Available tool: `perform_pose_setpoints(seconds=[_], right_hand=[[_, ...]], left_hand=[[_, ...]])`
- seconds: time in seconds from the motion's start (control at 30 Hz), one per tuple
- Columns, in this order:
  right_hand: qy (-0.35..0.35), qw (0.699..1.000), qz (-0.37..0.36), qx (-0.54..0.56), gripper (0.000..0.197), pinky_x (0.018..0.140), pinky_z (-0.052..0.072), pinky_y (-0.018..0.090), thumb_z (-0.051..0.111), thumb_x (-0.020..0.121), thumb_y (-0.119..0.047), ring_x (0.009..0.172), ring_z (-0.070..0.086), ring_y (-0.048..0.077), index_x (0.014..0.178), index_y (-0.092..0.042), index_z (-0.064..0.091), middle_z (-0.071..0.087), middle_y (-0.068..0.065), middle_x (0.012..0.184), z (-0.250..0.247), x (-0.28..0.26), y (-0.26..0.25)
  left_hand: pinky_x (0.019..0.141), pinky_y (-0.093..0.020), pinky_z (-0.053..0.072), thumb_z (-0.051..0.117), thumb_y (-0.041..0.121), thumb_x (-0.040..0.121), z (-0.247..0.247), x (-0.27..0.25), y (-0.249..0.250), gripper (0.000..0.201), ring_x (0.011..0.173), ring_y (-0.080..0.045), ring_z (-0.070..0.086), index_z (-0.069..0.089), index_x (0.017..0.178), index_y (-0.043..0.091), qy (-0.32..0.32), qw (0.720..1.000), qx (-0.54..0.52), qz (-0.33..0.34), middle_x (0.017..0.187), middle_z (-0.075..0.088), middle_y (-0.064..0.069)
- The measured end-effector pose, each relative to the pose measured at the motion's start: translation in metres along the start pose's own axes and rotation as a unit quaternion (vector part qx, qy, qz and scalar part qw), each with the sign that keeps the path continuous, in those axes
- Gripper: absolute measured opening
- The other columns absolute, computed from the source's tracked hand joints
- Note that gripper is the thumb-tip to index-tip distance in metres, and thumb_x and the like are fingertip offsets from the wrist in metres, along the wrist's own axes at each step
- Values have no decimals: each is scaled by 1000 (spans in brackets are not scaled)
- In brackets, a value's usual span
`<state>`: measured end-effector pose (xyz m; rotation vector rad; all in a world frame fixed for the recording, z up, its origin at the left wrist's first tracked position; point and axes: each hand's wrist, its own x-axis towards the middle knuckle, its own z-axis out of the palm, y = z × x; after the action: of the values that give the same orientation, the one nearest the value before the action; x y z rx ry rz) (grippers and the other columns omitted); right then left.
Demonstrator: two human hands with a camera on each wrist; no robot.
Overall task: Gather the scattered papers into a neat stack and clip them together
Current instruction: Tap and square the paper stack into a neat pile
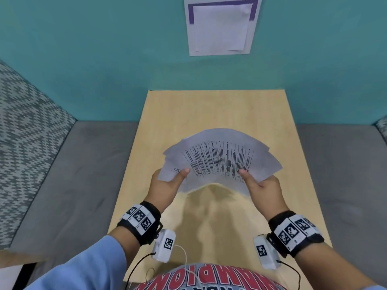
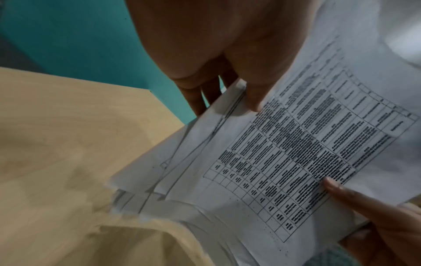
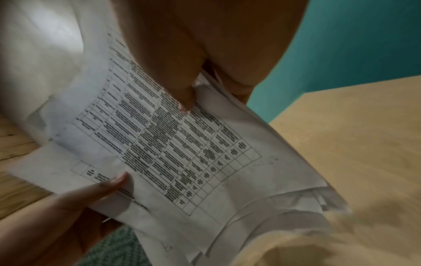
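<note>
A loose stack of white papers [image 1: 219,158], the top sheet printed with a table, is held upright and bowed above the wooden table [image 1: 209,109]. My left hand [image 1: 167,185] grips its left edge, thumb on the front, fingers behind. My right hand [image 1: 263,189] grips the right edge the same way. The sheets [image 2: 273,162] are fanned and uneven at the edges in the left wrist view. In the right wrist view the papers [image 3: 182,153] show several offset corners low down. No clip is in view.
The small table stands against a teal wall [image 1: 104,59] with a white sheet with a purple border [image 1: 219,26] pinned on it. Grey seat cushions [image 1: 73,174] lie at both sides, and a patterned backrest [image 1: 25,132] at the left.
</note>
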<state>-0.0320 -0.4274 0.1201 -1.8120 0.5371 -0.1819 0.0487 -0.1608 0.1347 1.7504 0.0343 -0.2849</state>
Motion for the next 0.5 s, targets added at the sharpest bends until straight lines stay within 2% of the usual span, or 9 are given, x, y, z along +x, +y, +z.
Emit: perform_pose_setpoints(seconds=[0.07,0.13,0.2,0.23,0.3,0.33,0.4,0.47,0.5], right_hand=[[4,1000,3,8,29,66,52,25,76,90,-40,60,66,3,83,-11,75,71,-14,68,-1,6,4],[4,999,31,2,53,62,47,29,78,85,-46,49,57,16,69,3,66,63,-3,55,1,9,12],[4,999,39,-5,46,70,60,46,77,90,-39,71,74,31,80,5,72,77,12,73,5,10,21],[8,999,45,-10,42,76,61,53,76,92,-35,84,75,39,86,6,74,78,21,83,7,10,20],[8,999,48,-15,39,73,60,51,75,93,-33,79,73,40,84,6,73,75,26,81,9,12,16],[7,999,45,-12,40,66,58,43,75,93,-33,65,70,35,77,3,72,73,22,71,8,14,15],[20,999,42,4,36,54,45,26,76,92,-33,43,47,16,63,-15,63,57,4,44,5,14,7],[30,999,29,3,37,53,39,23,77,91,-34,43,39,12,62,-24,57,49,-3,45,2,13,5],[26,999,18,3,31,58,43,23,78,90,-34,47,49,11,66,-19,64,58,-2,53,2,14,9]], left_hand=[[78,-2,50,76,11,96,-2,3,0,26,92,17,71,70,108,33,-11,1000,0,9,96,78,35],[82,-12,54,78,12,95,-5,8,-5,23,90,12,73,73,106,31,-14,1000,8,-24,94,80,28],[89,-37,61,81,17,93,-9,15,-17,12,94,-5,78,78,101,25,3,998,34,-47,95,84,10],[91,-48,62,82,19,93,-9,16,-19,8,99,-17,79,79,100,20,8,998,45,-46,98,84,0],[95,-57,61,81,19,92,-10,18,-21,10,104,-32,78,79,98,11,20,998,43,-38,103,83,-14],[94,-57,61,81,18,93,-11,18,-17,13,103,-35,78,79,97,7,24,999,33,-33,104,82,-18],[89,-48,64,81,14,94,-13,21,-13,15,99,-29,79,79,102,2,24,999,15,-15,103,83,-17],[78,-26,63,80,10,93,-15,22,-10,10,91,-11,80,80,104,8,19,1000,6,-7,98,85,2],[71,-17,59,80,9,93,-16,23,-10,5,81,-3,78,79,97,12,10,1000,10,-10,88,83,12]])
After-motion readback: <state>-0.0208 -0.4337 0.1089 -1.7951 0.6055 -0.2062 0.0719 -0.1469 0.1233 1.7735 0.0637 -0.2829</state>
